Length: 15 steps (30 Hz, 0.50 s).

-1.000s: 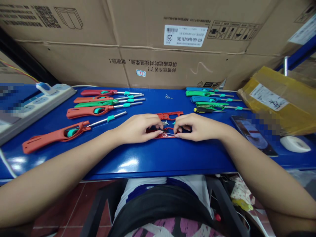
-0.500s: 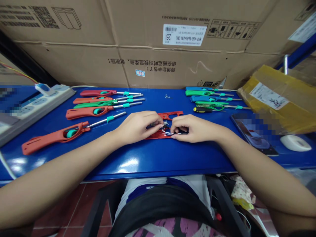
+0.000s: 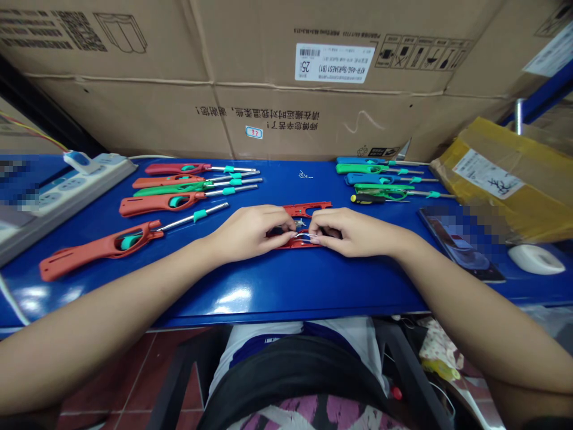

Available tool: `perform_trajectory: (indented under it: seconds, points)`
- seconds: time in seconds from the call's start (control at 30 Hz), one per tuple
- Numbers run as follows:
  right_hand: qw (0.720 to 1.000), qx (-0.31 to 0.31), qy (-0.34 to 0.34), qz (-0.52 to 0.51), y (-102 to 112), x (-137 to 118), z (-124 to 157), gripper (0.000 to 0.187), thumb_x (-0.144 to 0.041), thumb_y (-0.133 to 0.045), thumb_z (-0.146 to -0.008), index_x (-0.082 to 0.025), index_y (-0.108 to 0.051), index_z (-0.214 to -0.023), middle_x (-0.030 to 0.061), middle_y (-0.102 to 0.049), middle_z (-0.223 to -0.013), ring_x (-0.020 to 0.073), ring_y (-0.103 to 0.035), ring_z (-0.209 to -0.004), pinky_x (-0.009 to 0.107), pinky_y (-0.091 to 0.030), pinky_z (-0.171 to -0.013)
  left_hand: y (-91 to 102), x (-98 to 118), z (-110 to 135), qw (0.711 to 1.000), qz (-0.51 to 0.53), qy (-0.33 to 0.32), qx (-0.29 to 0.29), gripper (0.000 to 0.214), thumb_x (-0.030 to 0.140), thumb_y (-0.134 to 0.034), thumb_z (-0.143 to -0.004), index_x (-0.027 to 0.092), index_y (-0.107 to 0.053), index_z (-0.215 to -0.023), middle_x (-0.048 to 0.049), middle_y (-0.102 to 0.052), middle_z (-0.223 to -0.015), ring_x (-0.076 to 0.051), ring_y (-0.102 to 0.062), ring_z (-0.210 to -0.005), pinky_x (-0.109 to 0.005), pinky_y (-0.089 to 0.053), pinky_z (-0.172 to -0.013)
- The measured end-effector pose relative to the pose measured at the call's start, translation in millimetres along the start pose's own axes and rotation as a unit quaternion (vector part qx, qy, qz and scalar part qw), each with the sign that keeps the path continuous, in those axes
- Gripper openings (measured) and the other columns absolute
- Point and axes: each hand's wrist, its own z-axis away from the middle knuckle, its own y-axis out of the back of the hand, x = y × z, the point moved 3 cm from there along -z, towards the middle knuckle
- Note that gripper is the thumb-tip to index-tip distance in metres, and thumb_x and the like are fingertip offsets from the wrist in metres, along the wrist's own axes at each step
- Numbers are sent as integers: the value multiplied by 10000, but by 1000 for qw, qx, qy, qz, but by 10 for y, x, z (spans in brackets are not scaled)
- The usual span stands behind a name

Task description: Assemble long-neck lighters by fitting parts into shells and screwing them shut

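Thin white wires (image 3: 305, 235) run between my two hands over an opened red lighter shell (image 3: 295, 243) on the blue table. My left hand (image 3: 259, 230) pinches the wires' left end between thumb and forefinger. From the other side, my right hand (image 3: 342, 232) pinches the right end, its other fingers curled in. Both hands cover parts of the shell. Just behind lies the other red shell half (image 3: 308, 209). A small metallic piece (image 3: 301, 223) sits between the two halves.
Several long-necked lighters (image 3: 165, 200) lie to the left, with more lighters (image 3: 380, 179) at back right. A yellow-black screwdriver (image 3: 371, 199), a phone (image 3: 461, 243), a white mouse-like object (image 3: 536, 260) and a taped parcel (image 3: 501, 179) are right. A power strip (image 3: 80, 185) borders the left.
The white wires were slack and bent between my hands; now they stretch in a narrower arc. Both hands have shifted only slightly, and the dark piece under my right hand is less visible.
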Motion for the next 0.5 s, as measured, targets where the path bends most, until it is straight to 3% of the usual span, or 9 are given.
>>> perform_trajectory:
  seconds: [0.5]
  points:
    - [999, 0, -17, -34, 25, -22, 6, 154, -274, -550, -999, -173, -639, -923, 31, -642, -849, 145, -533, -709, 276, -421, -688, -5, 0, -4, 999, -20, -13, -24, 248, 320, -546, -1037, 177, -740, -981, -37, -734, -941, -158, -680, -846, -249, -480, -750]
